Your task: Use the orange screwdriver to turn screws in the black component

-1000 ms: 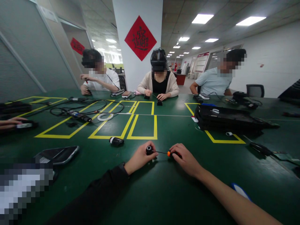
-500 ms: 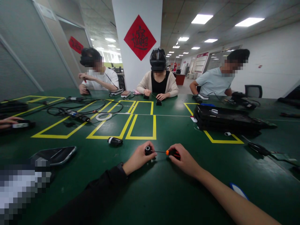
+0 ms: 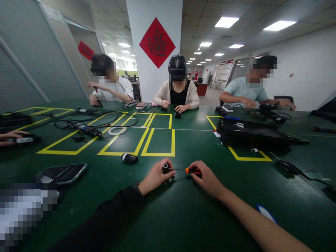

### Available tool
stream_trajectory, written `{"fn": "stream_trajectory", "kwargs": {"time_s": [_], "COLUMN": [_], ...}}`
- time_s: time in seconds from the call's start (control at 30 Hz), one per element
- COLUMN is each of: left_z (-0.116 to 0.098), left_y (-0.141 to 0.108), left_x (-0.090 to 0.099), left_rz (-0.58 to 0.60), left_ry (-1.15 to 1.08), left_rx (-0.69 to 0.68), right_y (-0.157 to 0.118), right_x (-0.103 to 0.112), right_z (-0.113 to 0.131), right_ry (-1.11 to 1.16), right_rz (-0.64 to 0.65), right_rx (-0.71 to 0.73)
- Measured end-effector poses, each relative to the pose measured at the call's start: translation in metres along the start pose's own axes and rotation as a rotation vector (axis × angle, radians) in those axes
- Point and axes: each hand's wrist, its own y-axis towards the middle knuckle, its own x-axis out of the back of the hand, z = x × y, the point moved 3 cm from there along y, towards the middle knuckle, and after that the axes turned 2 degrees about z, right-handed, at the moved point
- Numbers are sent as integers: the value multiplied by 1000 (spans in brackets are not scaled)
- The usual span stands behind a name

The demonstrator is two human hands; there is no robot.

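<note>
Near the middle of the green table, my left hand (image 3: 158, 175) is closed round a small round black part (image 3: 166, 168), its socket-like end facing me. My right hand (image 3: 206, 176) grips a screwdriver (image 3: 195, 171) with a black and orange handle. The thin metal shaft spans the gap between my hands, its tip end at the black part by my left thumb; exact contact is too small to tell. A black cylindrical piece with a white band (image 3: 129, 158) lies to the left, beyond my left forearm.
Yellow tape rectangles (image 3: 158, 154) mark the green table (image 3: 168, 224). Black cables (image 3: 90, 131) and a white cable coil (image 3: 117, 131) lie left. A black bag (image 3: 252, 134) is at right. Three people sit opposite; another hand (image 3: 12, 135) shows at far left.
My hands and the screwdriver look nearly unmoved. The person at the back right has lifted and spread their arms over the items there.
</note>
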Motion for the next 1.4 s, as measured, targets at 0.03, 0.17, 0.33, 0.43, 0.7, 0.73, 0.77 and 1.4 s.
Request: {"fn": "stream_trajectory", "kwargs": {"time_s": [0.03, 0.17, 0.33, 0.43, 0.7, 0.73, 0.77, 1.4], "left_z": [0, -1, 0, 0, 0, 0, 1, 0], "left_y": [0, -1, 0, -1, -1, -1, -1, -1], "left_x": [0, 1, 1, 1, 1, 1, 1, 1], "left_rz": [2, 12, 11, 14, 18, 17, 16, 10], "left_ry": [-3, -3, -7, -14, -8, -7, -9, 4], "left_rx": [1, 4, 18, 14, -5, -7, -9, -4], "right_y": [0, 0, 1, 1, 0, 0, 0, 1], "right_x": [0, 1, 3, 2, 1, 1, 1, 1], "right_z": [-1, -1, 3, 3, 3, 3, 3, 2], "right_ry": [-1, -6, -24, -17, -11, -16, -22, -34], "right_rz": [5, 15, 50, 31, 33, 41, 46, 80], "right_rx": [-8, -35, 17, 14, -10, -5, 2, -4]}}
